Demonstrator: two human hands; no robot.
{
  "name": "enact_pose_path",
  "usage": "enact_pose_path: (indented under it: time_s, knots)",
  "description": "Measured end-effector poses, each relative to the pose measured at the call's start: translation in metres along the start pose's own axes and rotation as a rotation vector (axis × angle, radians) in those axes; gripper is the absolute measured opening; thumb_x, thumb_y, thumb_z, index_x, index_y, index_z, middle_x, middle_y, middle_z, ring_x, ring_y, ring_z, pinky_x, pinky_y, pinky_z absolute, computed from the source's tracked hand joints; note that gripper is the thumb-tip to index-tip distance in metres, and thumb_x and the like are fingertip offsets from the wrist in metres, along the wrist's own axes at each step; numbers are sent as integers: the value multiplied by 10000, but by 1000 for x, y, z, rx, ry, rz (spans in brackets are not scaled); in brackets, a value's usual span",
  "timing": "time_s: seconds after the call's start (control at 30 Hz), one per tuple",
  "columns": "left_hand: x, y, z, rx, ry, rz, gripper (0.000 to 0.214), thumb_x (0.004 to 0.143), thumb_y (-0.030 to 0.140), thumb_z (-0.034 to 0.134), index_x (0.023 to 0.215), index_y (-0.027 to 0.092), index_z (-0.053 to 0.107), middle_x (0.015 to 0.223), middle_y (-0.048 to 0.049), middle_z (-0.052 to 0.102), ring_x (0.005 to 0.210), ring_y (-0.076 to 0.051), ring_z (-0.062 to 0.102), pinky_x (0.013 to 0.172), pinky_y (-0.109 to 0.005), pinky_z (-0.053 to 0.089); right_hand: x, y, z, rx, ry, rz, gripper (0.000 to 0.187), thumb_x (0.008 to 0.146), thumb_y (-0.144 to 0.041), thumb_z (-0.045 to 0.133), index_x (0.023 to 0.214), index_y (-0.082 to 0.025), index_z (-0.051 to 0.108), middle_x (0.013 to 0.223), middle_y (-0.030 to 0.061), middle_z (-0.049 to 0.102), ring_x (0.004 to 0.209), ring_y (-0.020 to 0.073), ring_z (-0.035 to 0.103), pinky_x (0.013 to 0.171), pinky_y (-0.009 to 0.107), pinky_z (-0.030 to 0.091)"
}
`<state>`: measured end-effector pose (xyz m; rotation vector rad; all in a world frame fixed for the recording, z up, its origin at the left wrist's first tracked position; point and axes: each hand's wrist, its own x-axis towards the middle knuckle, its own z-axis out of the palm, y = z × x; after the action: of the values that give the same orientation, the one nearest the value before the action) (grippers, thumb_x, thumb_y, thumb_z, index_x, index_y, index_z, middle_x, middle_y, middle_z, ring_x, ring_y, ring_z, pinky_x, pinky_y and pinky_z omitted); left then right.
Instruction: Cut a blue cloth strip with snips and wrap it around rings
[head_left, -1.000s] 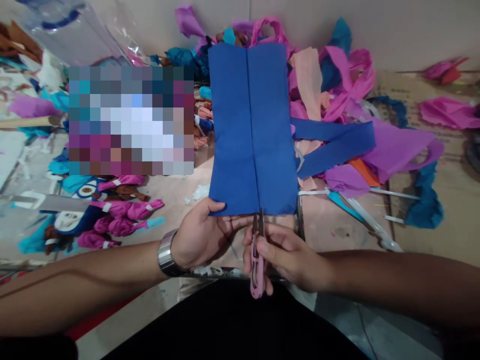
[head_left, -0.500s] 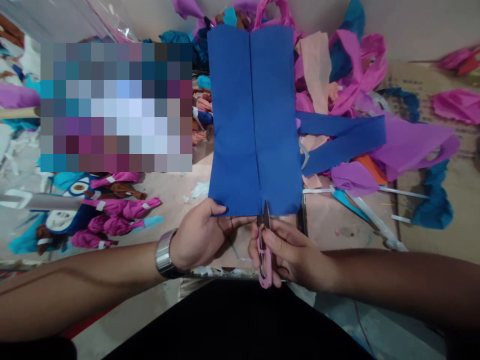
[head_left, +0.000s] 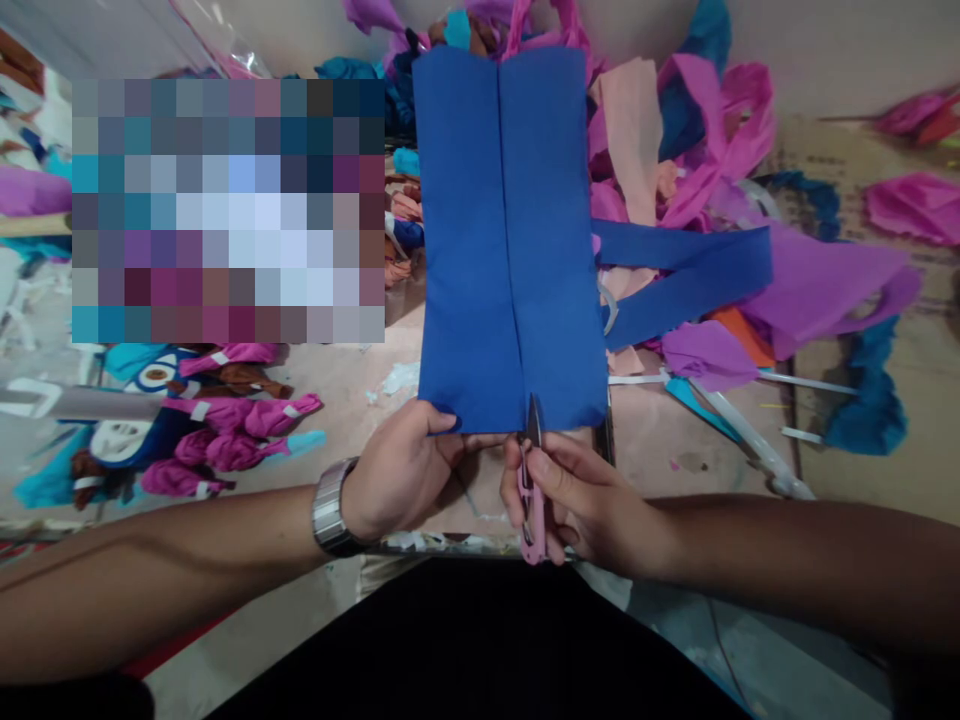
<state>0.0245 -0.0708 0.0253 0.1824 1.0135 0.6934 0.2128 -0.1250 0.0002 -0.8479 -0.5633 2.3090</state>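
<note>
A folded blue fabric bag (head_left: 506, 230) lies flat on the table, a seam running down its middle and its blue handles (head_left: 679, 275) sticking out to the right. My left hand (head_left: 401, 475), a metal watch on its wrist, pinches the bag's near left corner. My right hand (head_left: 574, 500) is closed round small pink thread snips (head_left: 531, 480). Their blade tips meet the bag's near edge at the seam.
Piles of pink, purple, teal and peach fabric scraps (head_left: 697, 150) cover the table behind and to the right. Rolled pink and brown bundles (head_left: 240, 420) lie at the left. White strips (head_left: 742, 420) lie at the right. A blurred patch hides the upper left.
The snips have moved forward and slightly right, so their tips now overlap the bag's near edge. The blades look more closed than half a second ago. My left hand holds still.
</note>
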Motion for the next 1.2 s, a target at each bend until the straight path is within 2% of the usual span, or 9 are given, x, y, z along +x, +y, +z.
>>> enact_pose_path:
  time_s: [0.17, 0.53, 0.9, 1.2]
  knots:
    - [1, -1, -2, -22, -36, -12, 351, 735, 195, 541, 993, 74, 748, 976, -211, 791, 1072, -383, 752, 1003, -528, 606, 0, 0, 0, -1, 12, 12, 412, 999, -587, 691, 1056, -203, 552, 792, -19, 689, 555, 95, 691, 384, 131, 448]
    - [2, -1, -6, 10, -58, -19, 290, 735, 219, 547, 902, 94, 749, 881, -189, 786, 1013, -366, 766, 964, -502, 616, 1, -1, 0, -13, 32, 15, 418, 996, -593, 691, 1027, -195, 567, 781, -20, 681, 539, 83, 671, 378, 130, 433]
    - [3, -3, -10, -10, -118, 6, 306, 751, 208, 564, 942, 80, 765, 886, -186, 791, 998, -360, 771, 945, -483, 619, 1, -2, 1, -46, 40, 12, 424, 995, -599, 686, 1003, -193, 565, 772, -23, 677, 534, 82, 666, 379, 134, 434]
    - [3, -3, -10, 18, -120, 13, 322, 766, 210, 554, 952, 77, 781, 875, -183, 796, 965, -341, 778, 958, -488, 620, 2, -2, 2, -43, 46, 11, 415, 992, -591, 694, 1001, -197, 563, 767, -24, 680, 536, 84, 671, 373, 131, 432]
